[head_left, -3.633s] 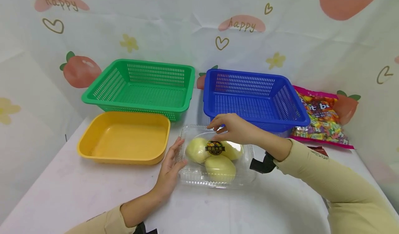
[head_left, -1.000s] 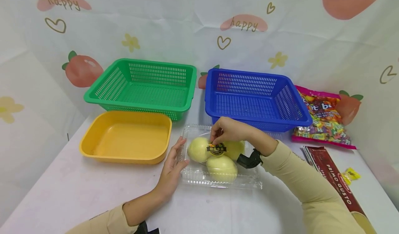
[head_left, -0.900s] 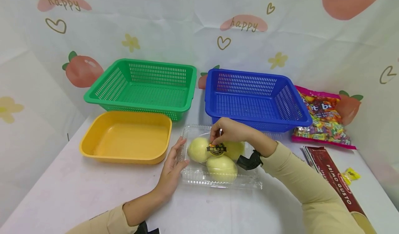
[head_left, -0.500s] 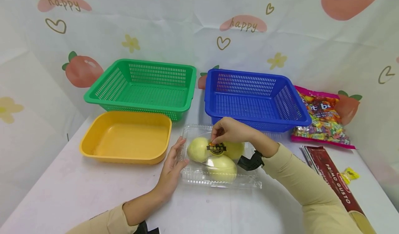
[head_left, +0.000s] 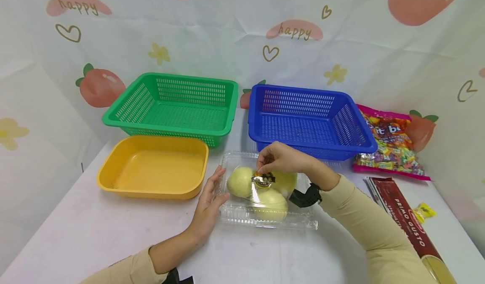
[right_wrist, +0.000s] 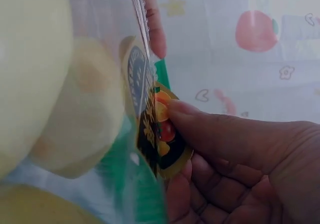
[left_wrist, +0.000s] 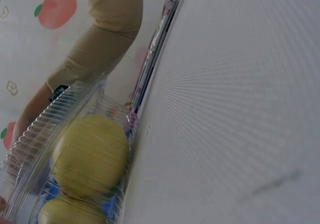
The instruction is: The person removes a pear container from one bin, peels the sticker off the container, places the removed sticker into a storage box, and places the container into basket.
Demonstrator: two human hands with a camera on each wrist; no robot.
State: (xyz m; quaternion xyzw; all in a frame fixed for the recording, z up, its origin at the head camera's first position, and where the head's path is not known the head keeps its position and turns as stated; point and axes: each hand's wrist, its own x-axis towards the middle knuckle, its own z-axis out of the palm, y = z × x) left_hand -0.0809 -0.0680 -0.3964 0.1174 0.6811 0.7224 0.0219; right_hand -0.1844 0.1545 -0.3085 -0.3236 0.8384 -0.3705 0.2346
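Observation:
A clear plastic fruit box point(head_left: 303, 222) lies on the table with three pale yellow-green fruits point(head_left: 240, 182) inside. On its lid is a black-and-gold label sticker point(head_left: 262, 181). My right hand point(head_left: 284, 158) pinches the sticker's upper edge between thumb and index finger. In the right wrist view, the pinched part of the sticker point(right_wrist: 167, 129) stands bent away from the lid, printed with orange and red fruit; the rest remains against the plastic. Along the box's left side my left hand point(head_left: 206, 204) rests with fingers extended, the thumb near the lid's edge.
Green basket point(head_left: 182, 128) and yellow tub point(head_left: 151, 191) stand at left. A blue basket point(head_left: 310, 147) is just behind the box. At right are a candy bag point(head_left: 394, 145), a red spaghetti packet point(head_left: 407, 221) and a small yellow wrapped candy point(head_left: 424, 211).
Earlier my right hand hovered over the lid with spread fingers; it has since come down and pinched the sticker. Lately the sticker's upper part has bent further from the lid. My left hand stays put.

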